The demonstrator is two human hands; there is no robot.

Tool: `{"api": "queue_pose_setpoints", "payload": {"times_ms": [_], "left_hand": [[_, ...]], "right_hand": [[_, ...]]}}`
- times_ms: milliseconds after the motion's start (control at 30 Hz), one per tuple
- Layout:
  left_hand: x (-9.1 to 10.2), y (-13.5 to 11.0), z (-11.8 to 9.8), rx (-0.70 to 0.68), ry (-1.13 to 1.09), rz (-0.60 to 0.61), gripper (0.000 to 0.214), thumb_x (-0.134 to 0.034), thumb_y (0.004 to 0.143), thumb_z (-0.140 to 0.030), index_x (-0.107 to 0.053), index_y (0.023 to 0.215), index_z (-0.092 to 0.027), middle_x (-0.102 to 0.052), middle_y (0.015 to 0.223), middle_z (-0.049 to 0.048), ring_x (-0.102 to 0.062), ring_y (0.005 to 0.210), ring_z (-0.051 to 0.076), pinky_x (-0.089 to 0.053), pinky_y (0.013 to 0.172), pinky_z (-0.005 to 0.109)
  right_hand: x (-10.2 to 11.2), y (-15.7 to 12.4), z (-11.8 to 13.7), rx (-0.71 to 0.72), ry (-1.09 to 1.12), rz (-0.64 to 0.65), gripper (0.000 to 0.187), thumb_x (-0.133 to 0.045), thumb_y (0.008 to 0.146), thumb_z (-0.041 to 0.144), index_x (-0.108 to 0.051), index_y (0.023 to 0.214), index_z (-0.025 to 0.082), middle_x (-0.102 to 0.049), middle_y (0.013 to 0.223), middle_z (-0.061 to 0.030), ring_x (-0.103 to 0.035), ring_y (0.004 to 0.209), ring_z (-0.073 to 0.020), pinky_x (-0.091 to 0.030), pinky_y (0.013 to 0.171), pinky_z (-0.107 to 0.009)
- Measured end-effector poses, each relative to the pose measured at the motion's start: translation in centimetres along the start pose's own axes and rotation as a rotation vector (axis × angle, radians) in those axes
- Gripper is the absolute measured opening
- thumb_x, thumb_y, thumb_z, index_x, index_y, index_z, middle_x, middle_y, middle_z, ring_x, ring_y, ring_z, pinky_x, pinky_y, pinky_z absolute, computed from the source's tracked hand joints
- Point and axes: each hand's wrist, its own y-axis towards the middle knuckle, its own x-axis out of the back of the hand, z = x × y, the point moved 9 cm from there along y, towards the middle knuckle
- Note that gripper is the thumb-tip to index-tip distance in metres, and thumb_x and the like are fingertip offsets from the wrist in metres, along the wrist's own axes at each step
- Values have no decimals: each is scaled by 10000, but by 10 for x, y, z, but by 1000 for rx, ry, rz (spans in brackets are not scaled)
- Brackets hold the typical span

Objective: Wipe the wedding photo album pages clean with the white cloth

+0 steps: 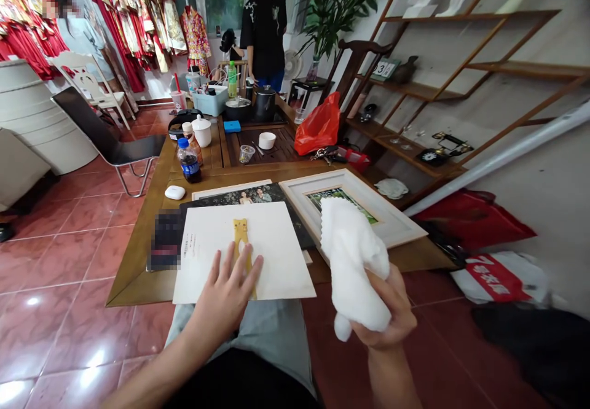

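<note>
My left hand (225, 292) lies flat with its fingers spread on a white card (276, 249), partly covering a narrow yellow strip (240, 231). My right hand (387, 311) grips a bunched white cloth (354, 261), whose upper end touches the glass of a white-framed picture (396, 218). The picture lies tilted on the wooden table (138, 274). Under the card's far edge lies a dark photo print (239, 197). A pixelated dark item (165, 240) lies left of the card.
A cola bottle (189, 160), white cups and a tea tray (258, 145) stand farther along the table. A red plastic bag (318, 125) and keys lie beyond the picture. A person (262, 31) stands at the far end. Red garments (196, 34) hang behind; shelves stand right.
</note>
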Motion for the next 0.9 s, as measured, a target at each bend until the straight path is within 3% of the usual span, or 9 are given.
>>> {"api": "queue_pose_setpoints", "payload": {"times_ms": [267, 600, 733, 900], "left_hand": [[4, -5, -6, -51, 175, -125, 564, -480, 992, -139, -454, 1555, -165, -477, 1593, 185, -505, 1427, 422, -506, 1102, 594], [13, -26, 1, -159, 171, -220, 510, -478, 1037, -177, -455, 1541, -102, -462, 1593, 207, -449, 1468, 408, -459, 1159, 566], [28, -44, 14, -195, 83, -307, 528, -417, 1051, -133, -382, 1576, -82, -427, 1616, 196, -355, 1528, 355, -374, 1239, 530], [51, -57, 35, -177, -108, -413, 578, -313, 1075, -99, -204, 1640, -44, -492, 1558, 237, -299, 1547, 353, -403, 1220, 542]], "right_hand": [[8, -4, 4, 41, -55, 8, 581, -596, 875, 557, -656, 1375, 268, -649, 1205, -163, -648, 1085, -409, -572, 788, -538], [6, -4, 8, 52, -5, -3, 594, -636, 841, 505, -650, 1373, 242, -625, 1276, -174, -641, 1090, -407, -577, 780, -542], [5, -4, 5, 62, -46, 39, 613, -618, 852, 496, -607, 1425, 278, -616, 1289, -155, -626, 1117, -399, -569, 822, -538], [-10, 8, 9, 117, -177, 145, 627, -669, 818, 460, -605, 1412, 271, -579, 1304, -153, -603, 1109, -381, -535, 910, -564]]}}
